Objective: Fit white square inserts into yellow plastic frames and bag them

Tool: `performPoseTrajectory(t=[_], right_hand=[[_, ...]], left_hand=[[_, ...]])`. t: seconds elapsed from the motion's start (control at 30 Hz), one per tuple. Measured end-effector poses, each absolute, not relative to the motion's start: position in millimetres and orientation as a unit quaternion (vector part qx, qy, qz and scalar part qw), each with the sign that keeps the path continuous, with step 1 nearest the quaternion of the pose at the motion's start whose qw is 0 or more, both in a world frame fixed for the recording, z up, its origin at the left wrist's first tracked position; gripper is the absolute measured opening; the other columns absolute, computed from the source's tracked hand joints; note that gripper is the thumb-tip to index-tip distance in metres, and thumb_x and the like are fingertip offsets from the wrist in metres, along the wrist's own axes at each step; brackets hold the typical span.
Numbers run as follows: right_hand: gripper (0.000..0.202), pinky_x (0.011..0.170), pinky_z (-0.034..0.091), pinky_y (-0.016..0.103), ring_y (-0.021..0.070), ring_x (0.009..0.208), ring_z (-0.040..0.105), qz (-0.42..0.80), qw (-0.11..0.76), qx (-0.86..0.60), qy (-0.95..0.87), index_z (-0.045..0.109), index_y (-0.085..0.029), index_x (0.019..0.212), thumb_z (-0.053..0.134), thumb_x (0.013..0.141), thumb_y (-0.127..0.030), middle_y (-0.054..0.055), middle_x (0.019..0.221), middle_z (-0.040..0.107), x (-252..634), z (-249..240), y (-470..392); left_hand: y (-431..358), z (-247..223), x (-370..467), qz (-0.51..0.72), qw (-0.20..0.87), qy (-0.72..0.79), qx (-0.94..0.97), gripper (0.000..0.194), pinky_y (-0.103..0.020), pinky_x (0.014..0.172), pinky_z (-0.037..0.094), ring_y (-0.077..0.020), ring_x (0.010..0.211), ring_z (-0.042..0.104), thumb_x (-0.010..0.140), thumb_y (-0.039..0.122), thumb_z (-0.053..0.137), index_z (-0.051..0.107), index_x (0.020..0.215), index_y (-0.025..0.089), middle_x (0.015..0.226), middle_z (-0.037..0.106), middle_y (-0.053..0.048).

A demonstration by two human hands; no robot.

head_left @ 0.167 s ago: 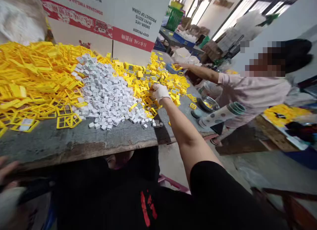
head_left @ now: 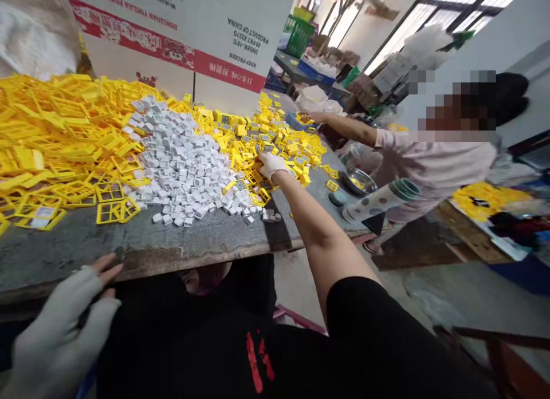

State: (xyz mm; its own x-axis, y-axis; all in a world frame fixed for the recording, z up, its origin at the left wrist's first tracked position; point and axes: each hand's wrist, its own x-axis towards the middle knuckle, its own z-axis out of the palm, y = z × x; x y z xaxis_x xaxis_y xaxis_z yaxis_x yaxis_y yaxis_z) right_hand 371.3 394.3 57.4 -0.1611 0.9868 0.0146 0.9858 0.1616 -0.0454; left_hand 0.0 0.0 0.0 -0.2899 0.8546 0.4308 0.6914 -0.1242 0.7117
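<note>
The table (head_left: 150,238) carries three adjoining loose piles: yellow frames (head_left: 55,135) at left, white pieces (head_left: 184,164) at center, and yellow pieces (head_left: 279,133) toward the right and far side. A large printed carton (head_left: 167,50) stands behind the piles, lettering inverted; its interior is not visible. The right hand (head_left: 271,166), in a white glove exposing the fingertips, is at the near part of the yellow pieces, beside the white pieces. Its fingers are partly curled among the parts; whether one is gripped cannot be determined. The left hand (head_left: 64,319), similarly gloved, is at the near left edge of the table, fingers apart and slightly bent, with no part visible in its grasp. To the right of the yellow pieces, a round metal bowl (head_left: 370,184) contains a small quantity of yellow parts. A patterned cylindrical container (head_left: 373,204) with a green end lies tilted near the bowl; its contents cannot be seen. A dark round object (head_left: 338,198) is located beside these two items. Beyond the bowl, a blue basket (head_left: 295,123) contains yellow parts, and the hand of a second person (head_left: 447,164) is over it. On the far table (head_left: 283,64), a blue tray (head_left: 315,72) holds white material. A green crate (head_left: 299,37) stands to the left of this tray, with yellow material at its top.
</note>
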Motion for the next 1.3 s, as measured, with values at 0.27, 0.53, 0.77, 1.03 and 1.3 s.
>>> performPoseTrajectory(t=[0.27,0.53,0.77,1.03,1.3], right_hand=[[0.021,0.101,0.067,0.043,0.0316,0.110,0.082,0.123,0.209,-0.637,-0.732,0.084,-0.020,0.111,0.081,0.096,-0.036,0.010,0.108,0.086,376,74,380],[0.035,0.064,0.062,0.032,0.0149,0.058,0.063,0.323,0.303,-0.556,-0.703,0.079,-0.020,0.097,0.088,0.087,-0.052,-0.001,0.071,0.068,378,43,332],[0.044,0.102,0.066,0.056,0.0259,0.089,0.077,0.102,0.318,-0.618,-0.712,0.084,-0.027,0.127,0.079,0.083,-0.030,0.009,0.123,0.083,382,39,330],[0.036,0.117,0.049,0.059,0.0398,0.144,0.064,-0.025,0.027,-0.246,-0.969,0.082,-0.025,0.143,0.056,0.117,-0.024,0.019,0.152,0.078,169,37,220],[0.045,0.120,0.044,0.060,0.0419,0.151,0.061,-0.046,-0.038,-0.240,-0.969,0.072,-0.018,0.157,0.047,0.119,-0.017,0.022,0.160,0.072,118,59,228]], left_hand=[[6,-8,37,0.490,0.238,0.616,0.569,0.030,-0.053,0.134,0.057,-0.0349,0.136,0.082,0.098,0.033,0.076,0.092,0.123,0.030,0.144,0.087,-0.006],[25,14,72,0.453,0.477,0.615,0.434,0.039,-0.046,0.097,0.070,-0.0343,0.103,0.087,0.097,0.047,0.074,0.093,0.119,0.021,0.117,0.091,-0.015],[14,5,75,0.451,0.509,0.602,0.419,0.043,-0.045,0.103,0.069,-0.0305,0.102,0.088,0.098,0.041,0.069,0.091,0.124,0.015,0.121,0.091,-0.016],[0,-4,66,0.481,0.497,0.607,0.390,0.040,-0.040,0.095,0.070,-0.0280,0.100,0.087,0.102,0.037,0.066,0.091,0.124,0.016,0.122,0.091,-0.016],[-9,-8,47,0.548,0.495,0.598,0.312,0.034,-0.036,0.082,0.068,-0.0265,0.095,0.085,0.096,0.039,0.079,0.090,0.118,0.016,0.117,0.090,-0.016]])
